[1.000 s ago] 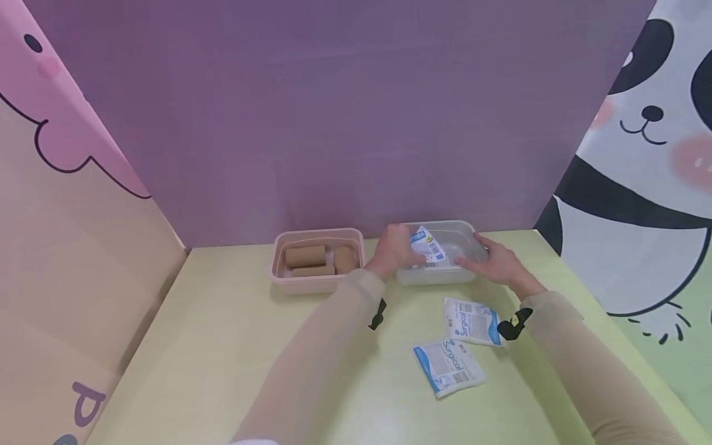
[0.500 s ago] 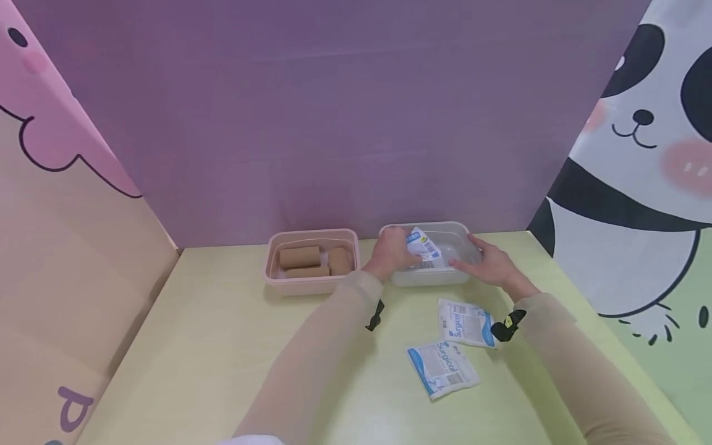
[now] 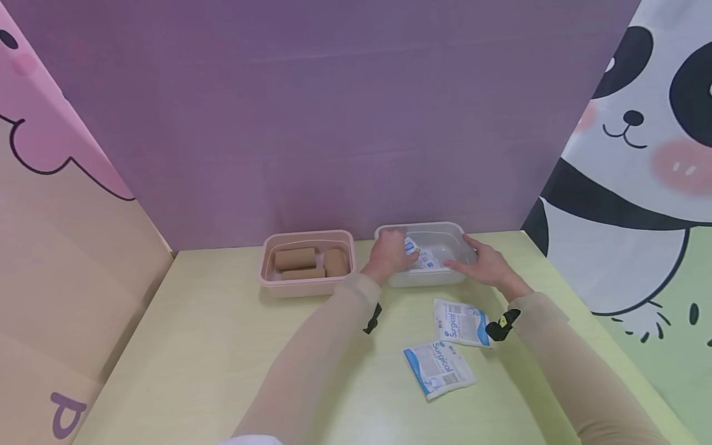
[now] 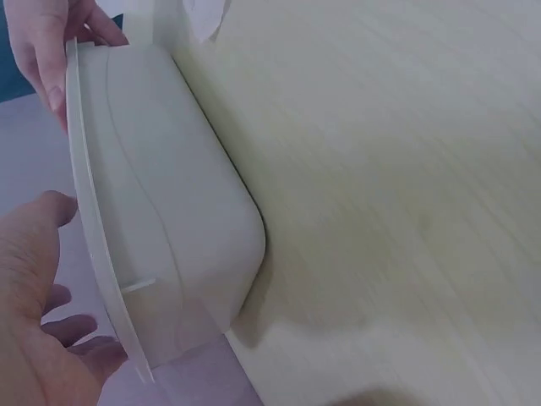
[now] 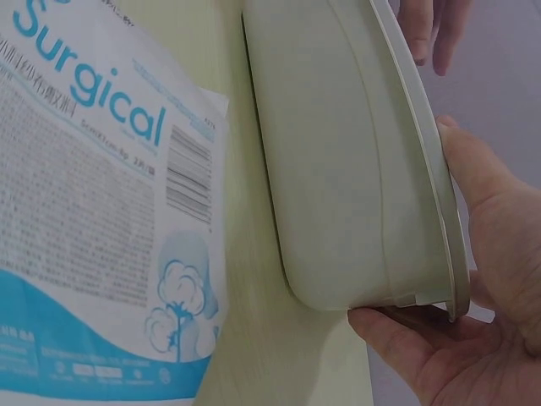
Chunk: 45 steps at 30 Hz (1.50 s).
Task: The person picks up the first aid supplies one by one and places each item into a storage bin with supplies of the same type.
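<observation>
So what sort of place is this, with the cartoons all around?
Most likely a small indoor work booth dressed in children's decor, though the room beyond is out of view. A pale yellow tabletop stands against a plain purple panel, with a cartoon panda on the right-hand side.

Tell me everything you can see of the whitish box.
The whitish box is rectangular, with an open top, rounded corners and a lipped rim; it looks like plastic. It stands upright on the table, right of the pink box, with small blue-marked packets inside. The right hand grips its right end; the left hand is over its left end, contact unclear.
</observation>
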Available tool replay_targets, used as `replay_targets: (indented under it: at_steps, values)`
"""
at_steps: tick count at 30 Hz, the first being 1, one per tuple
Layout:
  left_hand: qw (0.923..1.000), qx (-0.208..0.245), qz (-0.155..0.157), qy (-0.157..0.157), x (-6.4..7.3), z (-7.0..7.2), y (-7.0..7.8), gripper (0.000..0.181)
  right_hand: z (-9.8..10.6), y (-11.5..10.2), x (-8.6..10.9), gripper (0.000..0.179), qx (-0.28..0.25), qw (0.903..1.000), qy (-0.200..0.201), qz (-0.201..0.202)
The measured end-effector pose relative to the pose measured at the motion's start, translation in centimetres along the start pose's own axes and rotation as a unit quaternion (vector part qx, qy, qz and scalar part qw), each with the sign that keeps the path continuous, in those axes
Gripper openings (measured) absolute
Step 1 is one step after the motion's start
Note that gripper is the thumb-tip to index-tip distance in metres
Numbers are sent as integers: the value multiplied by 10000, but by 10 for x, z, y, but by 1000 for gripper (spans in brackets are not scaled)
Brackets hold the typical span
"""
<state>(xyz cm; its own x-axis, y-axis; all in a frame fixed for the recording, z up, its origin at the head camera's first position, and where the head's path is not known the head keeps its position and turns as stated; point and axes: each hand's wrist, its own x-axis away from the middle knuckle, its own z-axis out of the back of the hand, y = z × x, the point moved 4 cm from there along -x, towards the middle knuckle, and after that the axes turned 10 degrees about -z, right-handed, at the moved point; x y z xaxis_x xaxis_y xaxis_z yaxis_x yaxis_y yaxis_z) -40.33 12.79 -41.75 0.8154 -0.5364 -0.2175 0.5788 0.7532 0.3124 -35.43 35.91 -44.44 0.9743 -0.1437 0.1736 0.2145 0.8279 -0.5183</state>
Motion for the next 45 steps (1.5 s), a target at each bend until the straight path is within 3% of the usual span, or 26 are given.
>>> replay_targets:
  at_steps: [4,14,20,24,29,34,39,45]
  values:
    - [9995,-208,-203,112,2,5,-1,73,-1,-4,-4,117,42,9999,17,113]
    - [9961,249,-661,531,11,35,3,67,4,-13,-6,115,41,9997,13,232]
    - [9843,846,-1262,900,30,56,22,65,8,-11,-5,117,71,9999,35,115]
    - [9782,847,-1618,991,47,63,37,66,8,-7,-8,116,77,9998,81,147]
    - [9758,905,-1867,686,75,56,51,66,5,-5,-9,118,39,9999,48,136]
    - [9730,917,-2080,390,103,37,58,69,2,-8,-6,116,130,9997,96,189]
    - [9684,1026,-2271,-100,130,19,64,76,2,-9,-2,115,120,9997,121,147]
    - [9703,939,-2175,-497,147,8,68,78,3,-10,-4,114,153,9997,109,162]
